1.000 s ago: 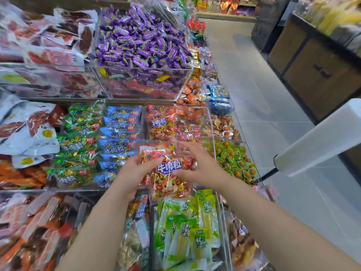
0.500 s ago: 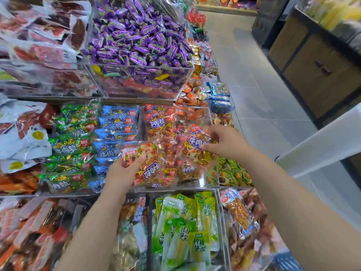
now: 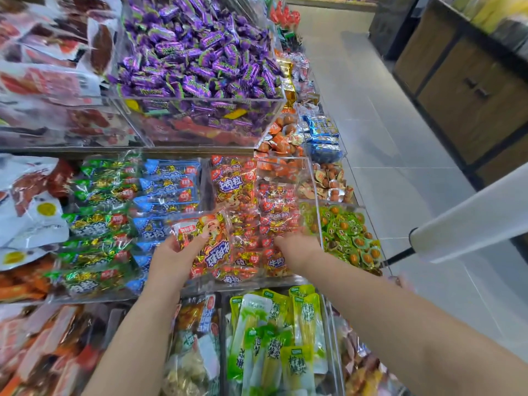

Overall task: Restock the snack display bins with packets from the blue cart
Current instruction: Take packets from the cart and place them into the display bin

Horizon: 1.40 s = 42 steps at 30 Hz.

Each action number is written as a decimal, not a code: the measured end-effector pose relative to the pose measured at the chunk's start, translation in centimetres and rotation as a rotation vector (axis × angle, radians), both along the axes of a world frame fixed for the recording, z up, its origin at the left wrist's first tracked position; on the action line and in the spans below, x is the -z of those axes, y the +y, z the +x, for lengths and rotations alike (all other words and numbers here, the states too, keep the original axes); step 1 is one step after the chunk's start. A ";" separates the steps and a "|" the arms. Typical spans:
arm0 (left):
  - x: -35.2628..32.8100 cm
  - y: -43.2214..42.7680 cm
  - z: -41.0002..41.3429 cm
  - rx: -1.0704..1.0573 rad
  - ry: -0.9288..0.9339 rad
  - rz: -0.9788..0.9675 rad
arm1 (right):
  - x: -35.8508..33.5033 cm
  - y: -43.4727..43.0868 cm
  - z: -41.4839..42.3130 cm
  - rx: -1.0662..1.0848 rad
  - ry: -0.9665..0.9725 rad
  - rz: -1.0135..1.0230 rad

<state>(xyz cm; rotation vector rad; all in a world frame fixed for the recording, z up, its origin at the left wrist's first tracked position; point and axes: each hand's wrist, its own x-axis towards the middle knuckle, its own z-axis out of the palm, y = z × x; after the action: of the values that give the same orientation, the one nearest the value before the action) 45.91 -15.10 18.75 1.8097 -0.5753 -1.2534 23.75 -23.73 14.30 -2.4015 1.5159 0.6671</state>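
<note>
A clear bin (image 3: pixel 310 178) in the middle row holds several orange-red beef snack packets (image 3: pixel 231 184). My left hand (image 3: pixel 171 260) grips one such packet (image 3: pixel 213 248) at the bin's front left, thumb on top, with its label upside down. My right hand (image 3: pixel 297 250) lies knuckles up on the packets at the bin's front right. Its fingertips dip among the wrappers and are blurred, so its grasp is unclear. The blue cart is out of view.
A purple candy bin (image 3: pixel 200 58) stands above, green and blue packets (image 3: pixel 114 212) lie to the left, and green egg packs (image 3: pixel 351 238) to the right. Yellow-green packets (image 3: pixel 274 338) fill the lower bin. A white bag roll (image 3: pixel 468 221) juts into the tiled aisle (image 3: pixel 394 132).
Both hands dropped from holding packets above the bin to its front. The right hand came down and back onto the pile; the left hand's packet now lies lower and upside down.
</note>
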 end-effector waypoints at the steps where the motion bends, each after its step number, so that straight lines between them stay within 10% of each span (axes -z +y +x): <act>1: 0.2 0.0 0.1 -0.002 0.008 -0.002 | 0.3 0.3 -0.1 0.025 -0.020 -0.008; 24: 1.0 -0.3 0.6 0.006 0.072 -0.016 | 3.8 -1.7 -0.2 -0.136 0.094 -0.109; 32: 0.1 -0.3 1.4 0.009 0.402 -0.073 | 1.9 -1.4 -0.2 -0.081 0.068 -0.067; 38: -1.1 -0.9 -0.6 0.087 0.660 -0.250 | -5.8 0.7 0.7 0.603 -1.238 0.218; 42: -1.4 -1.0 -4.1 0.068 0.764 -0.362 | -6.9 3.9 2.2 0.901 -1.534 0.654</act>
<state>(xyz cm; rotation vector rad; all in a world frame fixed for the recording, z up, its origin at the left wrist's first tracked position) 41.86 -16.15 20.17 0.9158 -0.3864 -1.6304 25.91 -19.82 21.19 -0.8752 1.0600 -0.6702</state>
